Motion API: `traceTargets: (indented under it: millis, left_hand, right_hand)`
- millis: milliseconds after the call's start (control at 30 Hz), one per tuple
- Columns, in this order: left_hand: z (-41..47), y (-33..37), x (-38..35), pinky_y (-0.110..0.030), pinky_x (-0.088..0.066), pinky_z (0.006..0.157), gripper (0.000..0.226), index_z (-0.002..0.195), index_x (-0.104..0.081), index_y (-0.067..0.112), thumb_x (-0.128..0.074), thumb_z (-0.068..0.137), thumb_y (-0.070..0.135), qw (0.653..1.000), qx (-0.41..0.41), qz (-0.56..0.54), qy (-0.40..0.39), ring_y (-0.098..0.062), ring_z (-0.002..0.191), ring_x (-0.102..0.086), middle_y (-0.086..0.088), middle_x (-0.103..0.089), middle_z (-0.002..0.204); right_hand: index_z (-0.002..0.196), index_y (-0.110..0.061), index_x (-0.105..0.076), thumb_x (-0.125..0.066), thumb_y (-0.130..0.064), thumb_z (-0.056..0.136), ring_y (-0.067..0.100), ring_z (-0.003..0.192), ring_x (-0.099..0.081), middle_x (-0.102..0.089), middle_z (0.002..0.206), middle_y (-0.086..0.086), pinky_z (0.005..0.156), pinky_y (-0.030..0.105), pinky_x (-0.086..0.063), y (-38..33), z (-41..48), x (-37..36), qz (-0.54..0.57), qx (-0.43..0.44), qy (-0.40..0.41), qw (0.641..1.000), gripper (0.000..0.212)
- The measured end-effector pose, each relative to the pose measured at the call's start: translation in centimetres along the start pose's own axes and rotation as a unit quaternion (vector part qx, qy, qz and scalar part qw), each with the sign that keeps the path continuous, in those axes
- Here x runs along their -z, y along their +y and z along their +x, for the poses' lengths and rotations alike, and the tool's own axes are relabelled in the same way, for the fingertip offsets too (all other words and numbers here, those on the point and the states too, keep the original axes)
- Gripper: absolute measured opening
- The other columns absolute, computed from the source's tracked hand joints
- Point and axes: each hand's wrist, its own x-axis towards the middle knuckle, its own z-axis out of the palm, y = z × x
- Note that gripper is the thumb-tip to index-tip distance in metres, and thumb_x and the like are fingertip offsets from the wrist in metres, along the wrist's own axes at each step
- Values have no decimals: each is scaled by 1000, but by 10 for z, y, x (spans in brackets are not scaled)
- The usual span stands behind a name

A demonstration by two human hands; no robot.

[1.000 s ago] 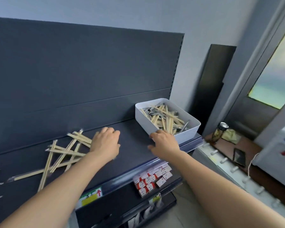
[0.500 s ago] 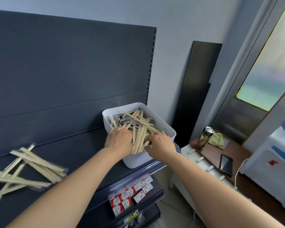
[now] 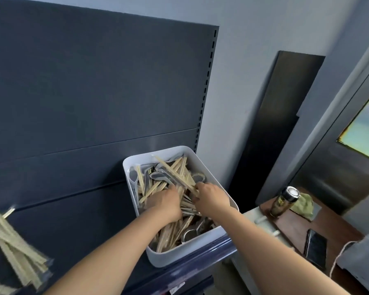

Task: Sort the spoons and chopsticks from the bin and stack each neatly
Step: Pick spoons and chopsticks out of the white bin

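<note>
A white bin [image 3: 202, 165] stands at the right end of a dark shelf [image 3: 77, 211]. It is full of wrapped wooden chopsticks [image 3: 179, 169] mixed with metal spoons [image 3: 161, 176]. Both hands are inside the bin. My left hand [image 3: 165, 202] lies palm down in the pile, its fingers buried among the chopsticks. My right hand [image 3: 211, 198] pinches the near end of a chopstick pair [image 3: 175, 174] that slants up toward the bin's far left. A loose pile of sorted chopsticks [image 3: 13, 250] lies on the shelf at the far left.
The shelf's front edge [image 3: 200, 265] runs just under the bin. To the right and lower down, a brown table holds a jar [image 3: 283, 202], a green cloth [image 3: 303, 206] and a black phone [image 3: 315, 246]. A dark panel [image 3: 275, 128] leans on the wall.
Both hands left the shelf surface and went right into the bin. The view followed, so the sorted chopstick pile slid to the left edge. My right hand now pinches a chopstick pair.
</note>
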Motion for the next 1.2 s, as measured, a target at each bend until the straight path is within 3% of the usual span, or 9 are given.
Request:
traceTargets:
  millis: [100,233,367,500,700,867,1000,1200]
  left_hand:
    - [2,-1,-1,-33,-47,68,37,123,-46,10,-53,87,9,998,27,-61,8,-23,90,-60,-5,-58,104]
    - [5,-4,5,-27,-40,58,12,97,-54,9,-49,86,11,988,56,-142,-29,-19,78,-56,-2,-52,87]
    - [-6,-3,11,-26,-39,56,29,107,-56,5,-60,88,27,941,90,-323,-46,-14,69,-51,-1,-50,84]
    - [-26,3,16,-26,-48,47,32,121,-50,-3,-57,92,11,872,102,-471,-82,-15,47,-59,-9,-64,79]
    - [-60,20,24,-22,-40,35,23,115,-52,-3,-52,92,-2,844,105,-519,-85,-14,42,-52,-13,-61,79]
    - [-91,19,29,-21,-41,36,34,122,-46,-2,-56,90,-2,854,109,-506,-56,-14,41,-52,-13,-67,76]
    - [-114,15,33,-22,-43,39,12,108,-55,8,-54,98,16,853,73,-515,-36,-13,45,-52,-4,-69,71]
    - [-134,17,28,-24,-43,41,15,107,-58,11,-47,102,20,809,71,-582,25,-16,50,-54,-6,-69,77]
  right_hand:
    - [102,-17,-52,-54,-28,90,28,99,-60,-63,107,5,69,32,-42,-2,6,-8,29,-6,-15,999,17]
    - [92,-19,-44,-44,-30,95,29,94,-60,-62,100,5,65,31,-38,-2,8,-12,99,-9,14,995,12]
    - [117,-14,-47,-33,-33,102,35,100,-61,-65,110,10,72,37,-40,2,-2,-7,143,7,73,987,28]
    - [119,-13,-48,-32,-29,102,34,99,-61,-66,110,10,70,35,-37,10,-12,-1,179,20,83,980,27]
    - [110,-13,-50,-36,-26,101,33,90,-60,-66,101,8,67,36,-42,17,-27,4,216,27,80,973,21]
    - [105,-14,-46,-33,-29,102,32,80,-55,-59,88,5,66,37,-41,16,-37,10,275,7,112,955,21]
    - [98,-13,-47,-35,-33,102,30,78,-59,-58,80,1,69,40,-46,4,-53,15,397,31,161,903,23]
    - [89,-17,-42,-36,-34,102,22,67,-53,-53,71,-3,62,36,-40,-18,-70,33,500,63,187,843,22]
